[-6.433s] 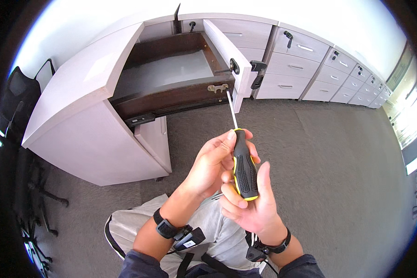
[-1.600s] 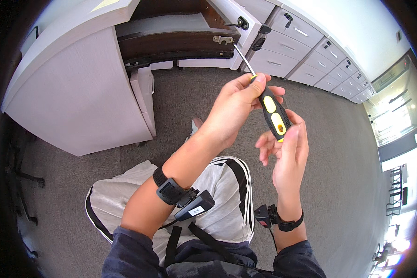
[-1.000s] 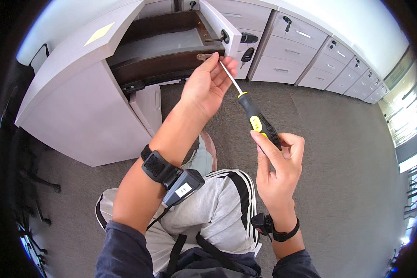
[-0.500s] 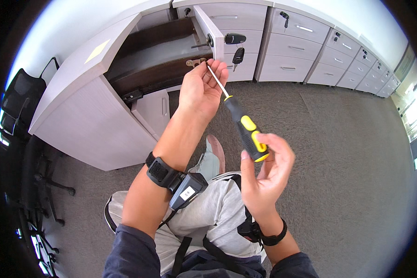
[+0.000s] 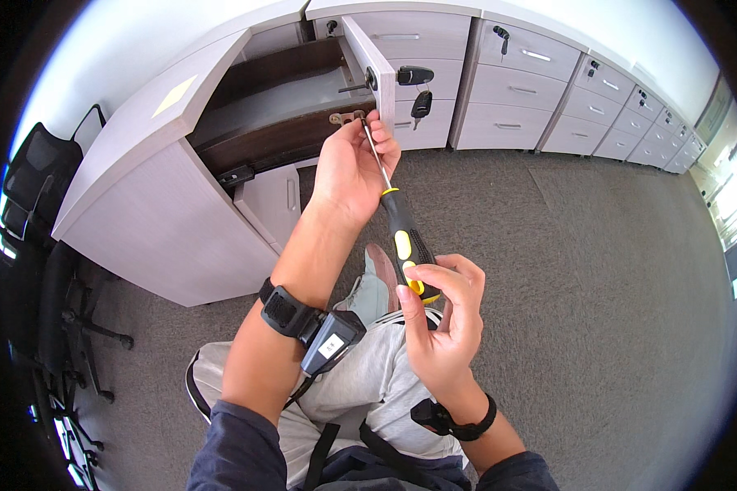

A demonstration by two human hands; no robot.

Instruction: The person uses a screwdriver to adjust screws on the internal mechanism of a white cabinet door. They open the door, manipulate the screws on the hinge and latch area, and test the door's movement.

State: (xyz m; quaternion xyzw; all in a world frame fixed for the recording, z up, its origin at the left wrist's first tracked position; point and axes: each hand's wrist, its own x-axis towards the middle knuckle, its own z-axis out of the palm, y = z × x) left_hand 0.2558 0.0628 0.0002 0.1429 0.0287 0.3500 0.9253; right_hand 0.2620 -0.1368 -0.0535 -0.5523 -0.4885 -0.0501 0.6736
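My right hand [image 5: 449, 327] grips the butt end of a black and yellow screwdriver [image 5: 404, 237] between thumb and fingers. Its thin metal shaft runs up past the palm of my left hand [image 5: 354, 168]. The fingers of that hand are bent together around the shaft's tip; what they pinch there is hidden. They touch the side of a pulled-out drawer [image 5: 258, 139], beside a small metal bracket [image 5: 345, 119] near the drawer front [image 5: 378, 65]. A lock with a black-headed key [image 5: 415, 75] sits in that front, and a second key [image 5: 421, 106] dangles from it.
The drawer belongs to a pale cabinet [image 5: 155, 221] with a yellow paper note [image 5: 174, 96] on top. Lower down, another drawer [image 5: 270, 204] is partly out. More drawer cabinets [image 5: 508, 102] line the wall to the right. Black office chairs [image 5: 41, 180] stand at left.
My right hand has swung the screwdriver handle left and slightly down, so the shaft stands steeper in view. My left hand stays by the bracket, its fingers a little more drawn in.
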